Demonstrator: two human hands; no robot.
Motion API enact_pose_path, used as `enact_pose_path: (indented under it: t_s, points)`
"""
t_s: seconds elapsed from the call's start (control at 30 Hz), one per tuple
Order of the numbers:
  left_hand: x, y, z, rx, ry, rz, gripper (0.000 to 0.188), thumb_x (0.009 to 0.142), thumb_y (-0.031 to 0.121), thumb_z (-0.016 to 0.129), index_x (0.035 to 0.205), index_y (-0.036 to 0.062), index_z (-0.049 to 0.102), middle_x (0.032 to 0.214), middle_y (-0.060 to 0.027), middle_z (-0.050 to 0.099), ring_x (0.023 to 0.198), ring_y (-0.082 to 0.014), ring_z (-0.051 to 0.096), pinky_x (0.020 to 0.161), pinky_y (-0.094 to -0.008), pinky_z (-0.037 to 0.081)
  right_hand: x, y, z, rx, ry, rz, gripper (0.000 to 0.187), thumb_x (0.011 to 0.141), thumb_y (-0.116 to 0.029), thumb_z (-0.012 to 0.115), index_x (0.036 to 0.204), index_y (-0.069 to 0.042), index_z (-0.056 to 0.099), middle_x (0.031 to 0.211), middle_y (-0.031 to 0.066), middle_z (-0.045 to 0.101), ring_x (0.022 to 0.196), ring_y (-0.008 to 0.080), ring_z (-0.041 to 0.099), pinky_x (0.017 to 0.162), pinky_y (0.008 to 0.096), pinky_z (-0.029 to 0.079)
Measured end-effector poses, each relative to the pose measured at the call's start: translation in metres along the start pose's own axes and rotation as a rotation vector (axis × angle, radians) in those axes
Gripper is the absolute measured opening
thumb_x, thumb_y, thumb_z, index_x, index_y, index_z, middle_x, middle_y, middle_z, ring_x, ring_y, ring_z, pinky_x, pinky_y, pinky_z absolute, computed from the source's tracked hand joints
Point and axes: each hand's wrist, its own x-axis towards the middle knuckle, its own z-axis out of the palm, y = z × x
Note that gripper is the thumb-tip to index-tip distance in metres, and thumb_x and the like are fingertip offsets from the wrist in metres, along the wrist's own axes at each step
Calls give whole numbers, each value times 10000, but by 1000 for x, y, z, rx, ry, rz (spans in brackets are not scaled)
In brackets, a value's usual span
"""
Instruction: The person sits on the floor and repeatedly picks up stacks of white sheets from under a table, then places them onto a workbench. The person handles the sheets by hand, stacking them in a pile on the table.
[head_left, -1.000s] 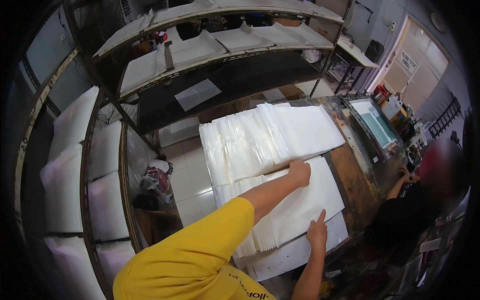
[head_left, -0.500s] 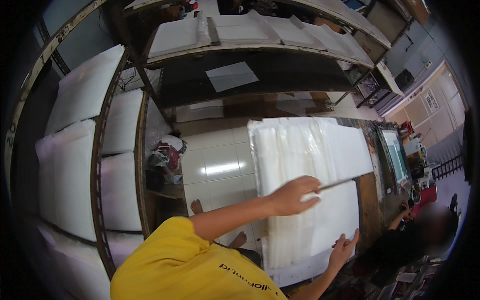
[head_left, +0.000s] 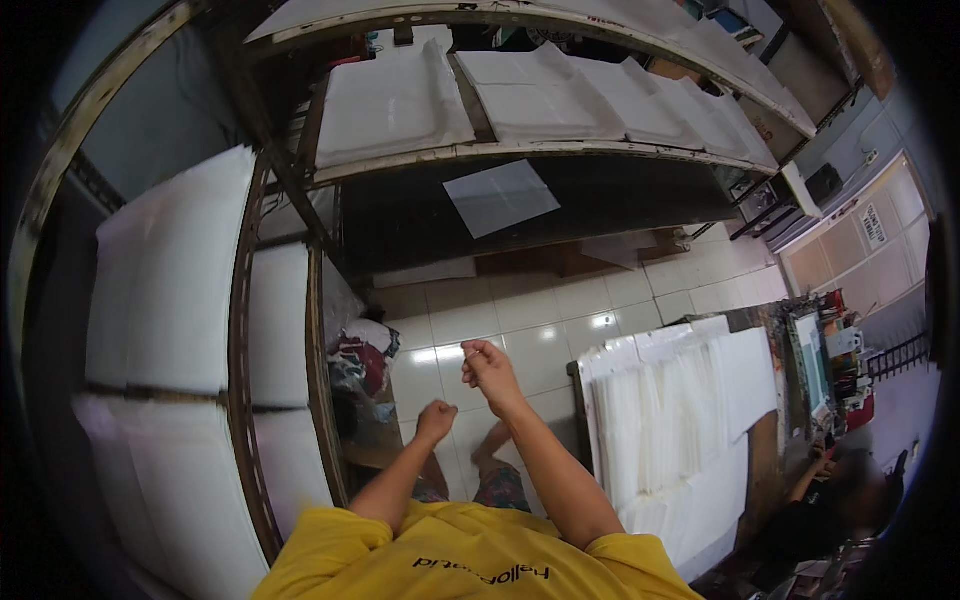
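Both my hands hang in the air over the tiled floor, away from the table. My left hand [head_left: 437, 421] is curled into a loose fist, and no object shows in it. Slightly higher and to its right, my right hand [head_left: 488, 378] has its fingers bent in, also with nothing visible in it. Nearest to my right arm is a table on the right, bearing overlapping stacks of white, translucent sheets [head_left: 650, 415]. Their edges lie fanned in long ridges.
A rack on the left holds stacks of white sheets [head_left: 170, 280]. Across the floor, a shelf carries more sheet stacks [head_left: 395, 105]; beneath them one pale sheet [head_left: 502, 198] lies on a dark board. Plastic-wrapped bundles [head_left: 365, 360] sit low by the rack. A person [head_left: 850, 500] works at the far right.
Both hands have left the sheets on the table and moved left over the floor. My body and view have turned left, so the table now sits farther right.
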Motion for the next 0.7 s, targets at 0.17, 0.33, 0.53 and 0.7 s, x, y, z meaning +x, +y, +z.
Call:
enact_pose_path:
  t_s: [0.17,0.33,0.53,0.7]
  points:
    - [51,-27,-16,-131,-79,-184,311,854,328,661,910,23,641,772,-71,663,738,-171,623,713,-318,494,145,120,-23,3,129,339,170,935,-204,600,1038,-69,606,779,46,610,626,138,606,508,257,469]
    - [134,-72,-32,-248,187,-127,203,897,218,651,909,17,627,805,-65,666,751,-150,620,706,-307,493,272,235,-78,-418,217,475,152,920,-193,560,963,-61,623,747,79,646,573,172,622,503,309,511]
    - [260,-147,-20,103,94,43,262,886,236,659,1005,8,607,932,-186,672,850,-350,664,759,-405,524,466,349,-153,-901,275,270,365,885,-324,568,1064,-19,657,1066,219,684,1030,394,643,921,446,500]
    - [338,-138,-34,396,-115,84,365,909,245,641,1167,-9,590,1143,-245,622,1086,-422,595,923,-464,474,633,405,-207,-911,399,-46,463,866,-390,617,1106,4,643,1167,233,649,1094,389,617,956,441,479]
